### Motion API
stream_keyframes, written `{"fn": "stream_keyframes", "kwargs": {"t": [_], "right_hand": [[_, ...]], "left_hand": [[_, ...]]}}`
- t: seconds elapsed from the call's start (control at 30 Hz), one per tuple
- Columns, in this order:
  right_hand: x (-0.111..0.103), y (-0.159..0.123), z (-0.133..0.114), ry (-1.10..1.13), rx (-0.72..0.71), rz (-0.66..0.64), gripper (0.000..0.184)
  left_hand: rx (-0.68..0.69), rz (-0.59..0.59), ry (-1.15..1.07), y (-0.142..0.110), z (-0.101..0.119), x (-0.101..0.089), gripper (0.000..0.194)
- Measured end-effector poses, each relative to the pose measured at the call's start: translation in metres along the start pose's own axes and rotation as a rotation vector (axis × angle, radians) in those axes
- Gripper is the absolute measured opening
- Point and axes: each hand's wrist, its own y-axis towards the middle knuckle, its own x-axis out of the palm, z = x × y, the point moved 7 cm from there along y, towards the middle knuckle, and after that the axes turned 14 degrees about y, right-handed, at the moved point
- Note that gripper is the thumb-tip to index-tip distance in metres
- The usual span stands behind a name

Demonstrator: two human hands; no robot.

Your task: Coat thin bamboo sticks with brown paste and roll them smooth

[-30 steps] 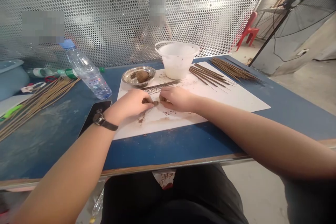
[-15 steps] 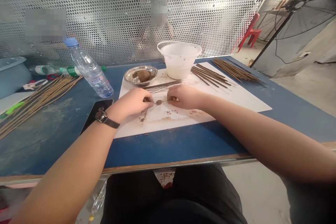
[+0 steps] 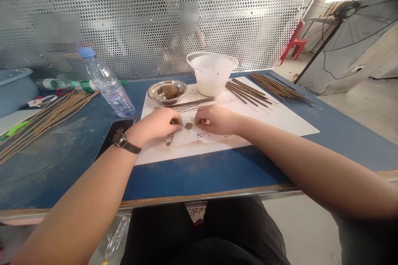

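One small brown lump (image 3: 188, 125), rough and roundish, sits on a thin stick between my hands, over the white board (image 3: 264, 122). My left hand (image 3: 166, 122) and right hand (image 3: 214, 119) pinch the stick either side. Behind, a metal dish (image 3: 167, 92) holds a bigger brown ball (image 3: 171, 91); I can't make out the white bucket's (image 3: 213, 73) contents.

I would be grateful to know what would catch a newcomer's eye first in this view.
Probably the two bare hands, left and right, over the white sheet, with a small brown lump between their fingertips. Next might come the translucent white plastic bucket behind them, and the clear blue-capped plastic bottle to the left, which looks tilted in this wide view.
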Motion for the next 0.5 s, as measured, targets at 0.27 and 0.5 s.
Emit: {"fn": "stream_keyframes", "kwargs": {"t": [0.27, 0.5], "right_hand": [[0.015, -0.006, -0.042, -0.135, -0.051, -0.003, 0.035], [0.040, -0.025, -0.066, -0.300, 0.169, -0.052, 0.077]], "left_hand": [[0.022, 0.001, 0.011, 0.000, 0.000, 0.003, 0.016], [0.039, -0.011, 0.016, -0.006, 0.005, -0.001, 0.016]]}}
